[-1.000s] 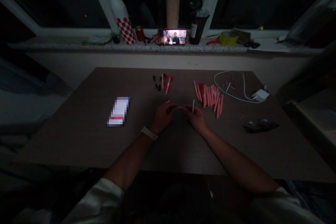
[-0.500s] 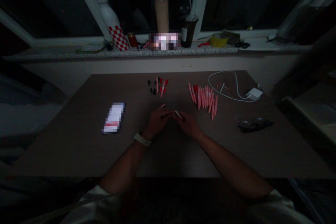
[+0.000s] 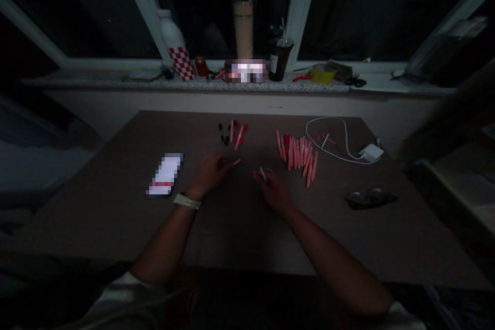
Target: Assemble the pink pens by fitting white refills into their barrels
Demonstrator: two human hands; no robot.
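My left hand (image 3: 210,175) has moved away from my right and pinches a slim pink pen barrel (image 3: 234,163), mostly hidden by the fingers. My right hand (image 3: 273,192) holds a thin pale pen refill (image 3: 263,174) upright between its fingertips. The two hands stand apart, with a gap of bare tabletop between them. A row of pink pens (image 3: 297,154) lies to the right of my right hand. Nearer the far edge is a small group of red and black pen parts (image 3: 234,135). A white watch (image 3: 186,201) is on my left wrist.
A dark wooden table (image 3: 247,232) holds a pixelated phone (image 3: 164,175), a white charger with cable (image 3: 370,152), small pen parts (image 3: 324,139) and glasses (image 3: 370,198). Behind it, a windowsill (image 3: 185,83) carries bottles, tape and a blurred object.
My hands have separated, the left moving left with the pink barrel while the right keeps the refill. The camera view has shifted slightly, so the table sits lower in the picture.
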